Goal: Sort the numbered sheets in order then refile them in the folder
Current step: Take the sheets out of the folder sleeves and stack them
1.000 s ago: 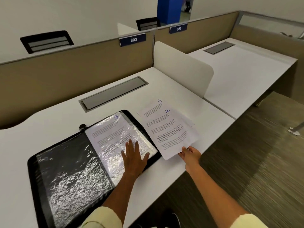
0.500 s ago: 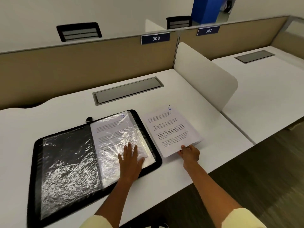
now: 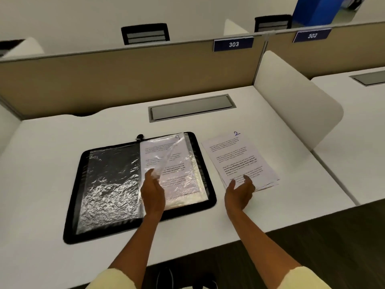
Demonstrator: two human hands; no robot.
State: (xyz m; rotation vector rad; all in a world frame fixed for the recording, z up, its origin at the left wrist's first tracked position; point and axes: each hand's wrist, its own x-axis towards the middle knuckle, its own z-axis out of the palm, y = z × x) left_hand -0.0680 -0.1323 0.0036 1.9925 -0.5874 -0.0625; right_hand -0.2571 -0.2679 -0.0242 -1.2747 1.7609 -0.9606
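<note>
Nearest you, your left hand (image 3: pixel 153 191) reaches over the open folder (image 3: pixel 137 184) and pinches the lower edge of a clear plastic sleeve (image 3: pixel 166 157), which it holds lifted and curling above the right-hand page. Your right hand (image 3: pixel 239 191) hovers just at the near edge of the loose stack of sheets (image 3: pixel 239 159), fingers relaxed and spread, palm turned inward, grasping nothing; whether a fingertip touches the paper cannot be told.

The sleeve is thin, crinkled film: expect it to be very light, limp and slippery, prone to clinging and to buckling if pushed. Take it by a free corner or edge, as shown, and turn it rather than slide it.

The stack lies flat on the white desk (image 3: pixel 291 174), just right of the folder and apart from it, its top sheet marked "2" in blue ink. Its edges are slightly fanned at the near right corner. Judge the sheets light, flexible and easily creased or scattered; grip the pile at a near corner, thumb above and fingers below.

Inside the folder, a printed sheet (image 3: pixel 179 172) sits under the plastic on the right half; its number is partly hidden. The left half shows only dark backing under film.
</note>
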